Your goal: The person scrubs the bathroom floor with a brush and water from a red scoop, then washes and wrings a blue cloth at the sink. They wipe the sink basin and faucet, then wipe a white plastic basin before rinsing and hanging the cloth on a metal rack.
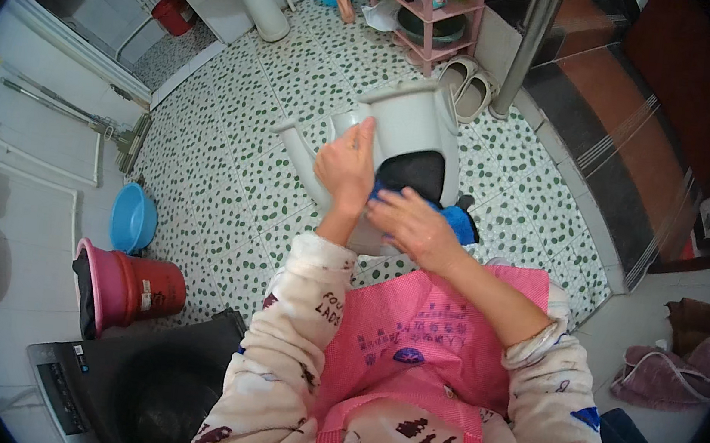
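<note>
A light grey plastic stool (404, 123), or a similar moulded piece with splayed legs, lies tipped in front of me on the floor. A dark opening (412, 174) shows in its near side. My left hand (346, 166) is closed on an edge of it, thumb pointing up. Close to its right, my right hand (415, 229) lies with fingers stretched out and slightly blurred, low against the stool. Something blue with black edging (460, 224), soft-looking like cloth, shows beside and behind those fingers; its kind is unclear.
At left stand a light blue basin (133, 217), red and pink buckets (140, 290) and a dark washing machine (138, 389). Mops (125, 141) lean on the wall. Ahead are a pink shelf (432, 22), pale slippers (466, 89) and a metal post (529, 49). Steps (634, 121) rise at right.
</note>
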A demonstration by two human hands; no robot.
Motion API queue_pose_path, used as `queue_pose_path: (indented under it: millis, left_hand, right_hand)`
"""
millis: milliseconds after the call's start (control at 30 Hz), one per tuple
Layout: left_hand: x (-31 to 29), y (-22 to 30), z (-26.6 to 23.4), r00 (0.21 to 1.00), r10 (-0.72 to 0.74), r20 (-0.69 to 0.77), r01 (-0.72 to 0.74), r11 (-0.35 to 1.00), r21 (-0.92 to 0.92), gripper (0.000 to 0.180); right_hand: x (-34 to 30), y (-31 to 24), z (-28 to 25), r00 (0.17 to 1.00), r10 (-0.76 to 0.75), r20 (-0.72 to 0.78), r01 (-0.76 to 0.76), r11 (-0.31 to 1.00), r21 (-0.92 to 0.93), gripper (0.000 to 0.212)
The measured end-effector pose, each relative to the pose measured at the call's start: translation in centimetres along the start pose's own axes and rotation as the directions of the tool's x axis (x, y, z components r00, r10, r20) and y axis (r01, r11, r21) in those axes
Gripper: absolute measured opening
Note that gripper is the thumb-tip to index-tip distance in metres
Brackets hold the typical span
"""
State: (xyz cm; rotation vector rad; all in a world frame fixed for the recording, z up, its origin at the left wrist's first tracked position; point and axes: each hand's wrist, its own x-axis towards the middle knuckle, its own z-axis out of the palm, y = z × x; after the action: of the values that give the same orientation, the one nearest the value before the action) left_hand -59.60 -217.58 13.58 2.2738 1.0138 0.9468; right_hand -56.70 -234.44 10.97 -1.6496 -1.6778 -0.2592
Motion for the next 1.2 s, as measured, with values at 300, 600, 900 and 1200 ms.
queue_pose_path:
  millis: [300, 600, 900, 1200]
  left_hand:
    - [3.6, -3.8, -0.4, 0.968, -0.252, 0.017, 0.232, 0.862, -0.451, 0.054]
    - [2.9, -3.3, 0.8, 0.871, -0.385, 0.306, 0.482, 0.545, -0.686, 0.048]
    - [2.5, -2.4, 1.2, 0.859, -0.412, 0.304, 0.497, 0.524, -0.692, 0.048]
    - [2.7, -2.3, 0.7, 0.86, -0.426, 0.28, 0.461, 0.414, -0.785, 0.05]
  right_hand:
    - [0.4, 4.1, -4.5, 0.732, 0.609, -0.306, -0.588, 0.791, 0.167, 0.017]
    - [-0.3, 7.2, -8.7, 0.445, 0.777, -0.445, -0.687, 0.615, 0.387, 0.025]
    - [-0.7, 8.5, -10.3, 0.393, 0.686, -0.612, -0.666, 0.672, 0.325, 0.027]
    - [-1.1, 8.5, -10.8, 0.368, 0.727, -0.58, -0.689, 0.632, 0.354, 0.028]
